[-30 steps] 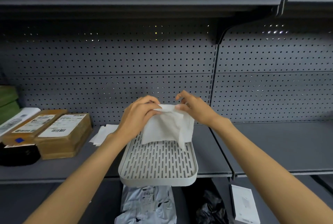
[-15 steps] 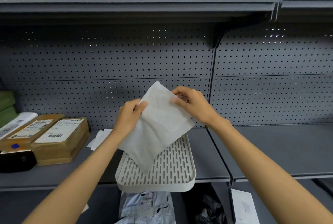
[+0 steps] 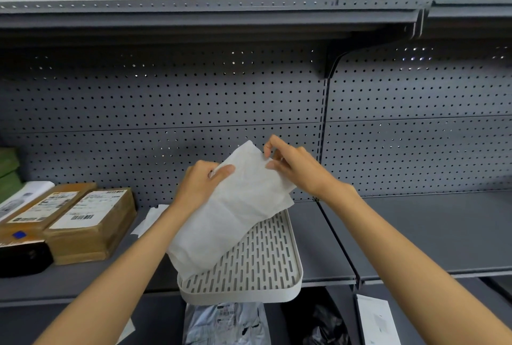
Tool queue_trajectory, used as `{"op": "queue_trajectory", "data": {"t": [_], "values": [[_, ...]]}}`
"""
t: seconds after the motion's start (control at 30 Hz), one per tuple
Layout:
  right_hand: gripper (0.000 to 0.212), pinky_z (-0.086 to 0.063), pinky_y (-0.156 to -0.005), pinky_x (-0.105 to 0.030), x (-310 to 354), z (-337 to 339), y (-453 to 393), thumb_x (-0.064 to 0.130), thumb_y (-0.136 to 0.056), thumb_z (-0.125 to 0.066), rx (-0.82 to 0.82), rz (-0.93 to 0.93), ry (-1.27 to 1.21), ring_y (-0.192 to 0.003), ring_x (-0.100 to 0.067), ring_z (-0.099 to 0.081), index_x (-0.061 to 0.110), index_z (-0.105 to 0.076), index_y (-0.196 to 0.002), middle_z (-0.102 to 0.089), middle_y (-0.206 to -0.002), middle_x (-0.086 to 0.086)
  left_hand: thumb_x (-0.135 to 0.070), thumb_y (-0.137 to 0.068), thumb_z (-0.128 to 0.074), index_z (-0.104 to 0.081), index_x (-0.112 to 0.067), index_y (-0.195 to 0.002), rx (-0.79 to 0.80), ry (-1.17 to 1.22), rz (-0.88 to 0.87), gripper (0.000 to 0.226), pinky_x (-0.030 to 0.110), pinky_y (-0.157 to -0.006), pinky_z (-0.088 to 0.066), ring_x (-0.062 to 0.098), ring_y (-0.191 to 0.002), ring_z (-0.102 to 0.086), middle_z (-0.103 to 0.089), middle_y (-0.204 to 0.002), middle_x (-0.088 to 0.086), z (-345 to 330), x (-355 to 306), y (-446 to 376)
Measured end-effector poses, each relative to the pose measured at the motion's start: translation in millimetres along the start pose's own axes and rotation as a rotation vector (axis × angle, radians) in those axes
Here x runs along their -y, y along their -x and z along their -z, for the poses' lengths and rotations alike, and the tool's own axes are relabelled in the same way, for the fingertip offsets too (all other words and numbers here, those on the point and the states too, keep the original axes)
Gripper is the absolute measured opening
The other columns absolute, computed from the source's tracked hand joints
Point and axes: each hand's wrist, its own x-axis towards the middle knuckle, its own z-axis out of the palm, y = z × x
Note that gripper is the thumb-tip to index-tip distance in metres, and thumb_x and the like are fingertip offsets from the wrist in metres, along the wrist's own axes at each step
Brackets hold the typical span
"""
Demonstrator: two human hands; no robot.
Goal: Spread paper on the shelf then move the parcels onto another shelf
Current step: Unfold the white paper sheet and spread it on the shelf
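White paper hangs above the slotted tray on the grey shelf, its lower end touching the tray. The left hand pinches its left edge; the right hand pinches its top corner. Two brown parcels lie at the shelf's left end.

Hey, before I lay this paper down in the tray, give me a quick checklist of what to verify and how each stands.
1. Left hand grips the paper: ok.
2. Right hand pinches the paper's top edge: ok.
3. Paper fully unfolded: not ok, it looks doubled and creased.
4. Slotted tray bare where visible: ok; the part under the paper, cannot tell.
5. Tray seated on the shelf: not ok, its front overhangs the edge.
6. Brown parcels apart from the tray: ok.
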Motion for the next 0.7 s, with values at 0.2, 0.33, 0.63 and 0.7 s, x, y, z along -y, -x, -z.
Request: {"op": "queue_trajectory", "data": {"t": [0.2, 0.33, 0.63, 0.7], "values": [[0.064, -0.046, -0.073, -0.036, 10, 6, -6, -0.013, -0.088, -0.034, 0.183, 0.025, 0.082, -0.074, -0.006, -0.054, 0.037, -0.073, -0.096, -0.064, -0.081, 0.011, -0.054, -0.089, -0.055, -0.018, -0.021, -0.059, 0.046, -0.157, 0.103, 0.058, 0.031, -0.057, -0.015, 0.017, -0.053, -0.020, -0.019, -0.054, -0.006, 1, 8, -2], [0.048, -0.055, -0.082, -0.030, 23, 7, -9, -0.009, -0.084, -0.057, 0.213, 0.052, 0.014, -0.089, -0.006, -0.063, 0.032, -0.078, -0.098, -0.073, -0.095, 0.006, -0.059, -0.088, -0.051, -0.022, -0.020, -0.058, 0.085, -0.195, 0.146, 0.058, 0.031, -0.056, -0.017, 0.018, -0.055, -0.026, -0.024, -0.054, -0.005, 1, 9, -2], [0.018, -0.046, -0.064, -0.035, 44, 1, -20, 0.025, -0.092, -0.061, -0.083, -0.043, 0.288, -0.069, -0.024, -0.052, 0.015, -0.065, -0.078, -0.060, -0.067, 0.003, -0.068, -0.092, -0.021, -0.052, -0.041, -0.119, 0.116, 0.036, -0.004, 0.049, 0.043, -0.099, -0.046, 0.007, -0.112, -0.056, -0.058, -0.121, -0.016, 9, -10, 10], [0.028, -0.037, -0.057, -0.032, 45, -2, -22, 0.020, -0.093, -0.055, -0.165, -0.091, 0.312, -0.059, -0.024, -0.034, 0.011, -0.051, -0.067, -0.042, -0.058, 0.001, -0.071, -0.091, -0.016, -0.046, -0.042, -0.132, 0.121, 0.183, -0.052, 0.058, 0.039, -0.109, -0.037, 0.005, -0.128, -0.046, -0.049, -0.137, -0.017, 15, -20, 16]]}}
